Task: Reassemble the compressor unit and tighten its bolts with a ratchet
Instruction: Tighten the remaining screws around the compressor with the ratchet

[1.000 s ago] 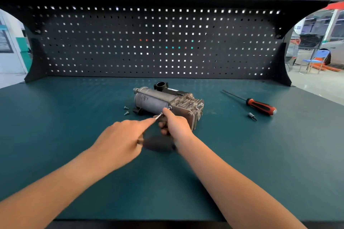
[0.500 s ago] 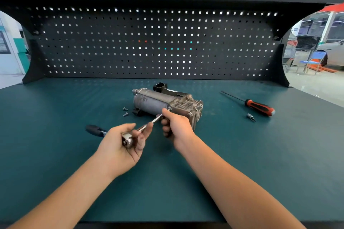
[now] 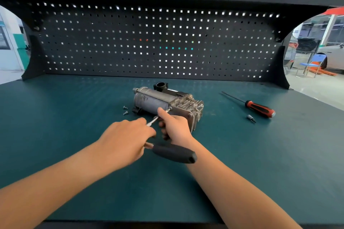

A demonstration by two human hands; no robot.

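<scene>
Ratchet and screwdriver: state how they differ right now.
The ratchet is held in the left hand, its extension reaching the compressor; the screwdriver lies untouched on the bench, right of it. The ratchet's grip is all black; the screwdriver's is red and black. Both have a slim metal shaft.

1. The compressor unit [image 3: 158,99] lies on the tabletop [image 3: 65,121] at mid-frame, before the pegboard [image 3: 130,42];
2. two bolts [image 3: 125,107] lie just left of it;
3. the screwdriver [image 3: 259,108] lies well to its right, a bit [image 3: 251,118] just below it in the frame;
4. below the unit, the left hand [image 3: 124,139] and right hand [image 3: 176,127] meet on the ratchet [image 3: 173,152]; its handle crosses the right wrist.
</scene>
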